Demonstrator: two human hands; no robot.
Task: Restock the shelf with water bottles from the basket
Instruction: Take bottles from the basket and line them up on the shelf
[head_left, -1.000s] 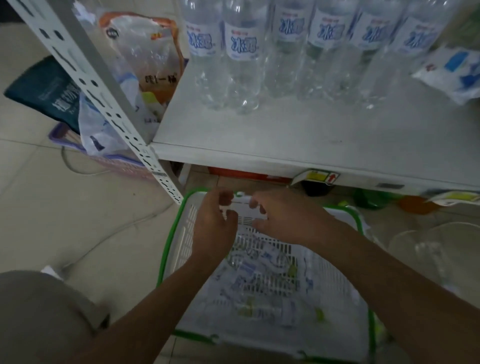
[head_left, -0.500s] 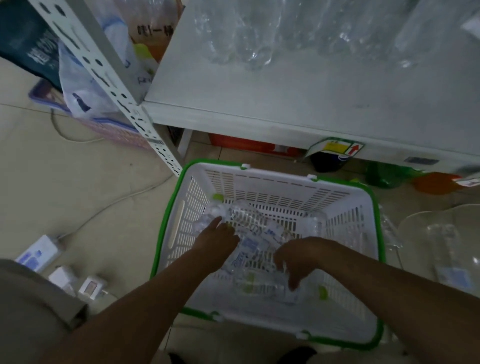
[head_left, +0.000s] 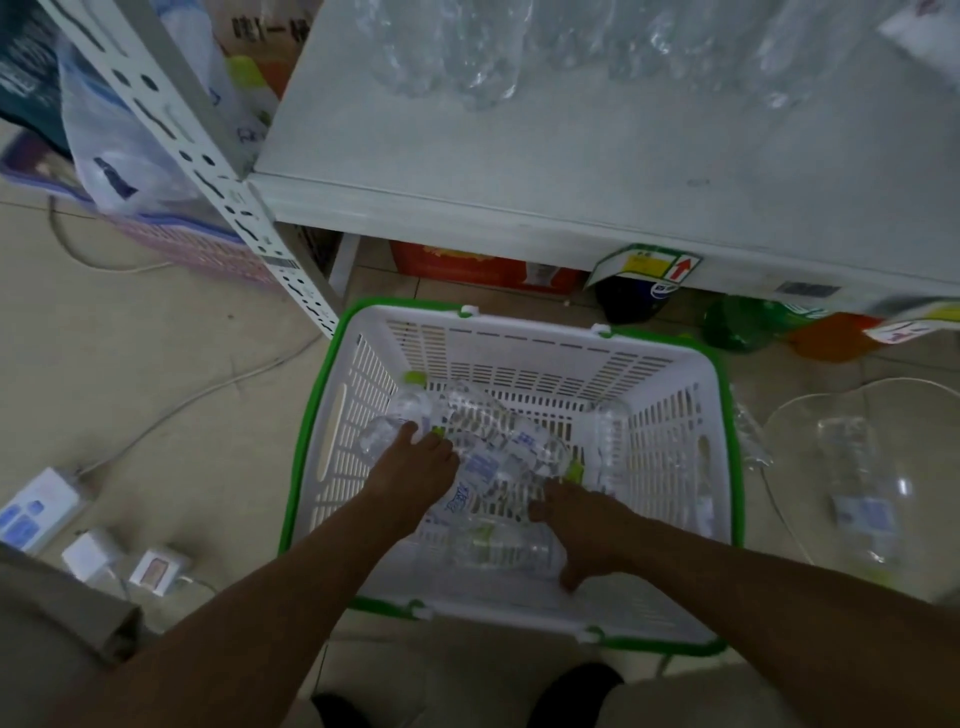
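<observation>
Reaching into the basket (head_left: 519, 358) on the floor below the shelf (head_left: 571, 171), both hands lie among the water bottles (head_left: 519, 447). The left hand (head_left: 415, 475) touches a green-capped bottle (head_left: 402, 410), and the right hand (head_left: 584, 527) straddles the nearest bottle (head_left: 493, 545). Whether either grip is closed cannot be told.

Both forearms (head_left: 291, 597) are bare, as are the left hand (head_left: 415, 470) and right hand (head_left: 584, 525). Grey cloth (head_left: 57, 613) (shorts or a hem, hard to tell) shows at lower left. Two dark shoes (head_left: 363, 709) peek in at the bottom edge.
</observation>
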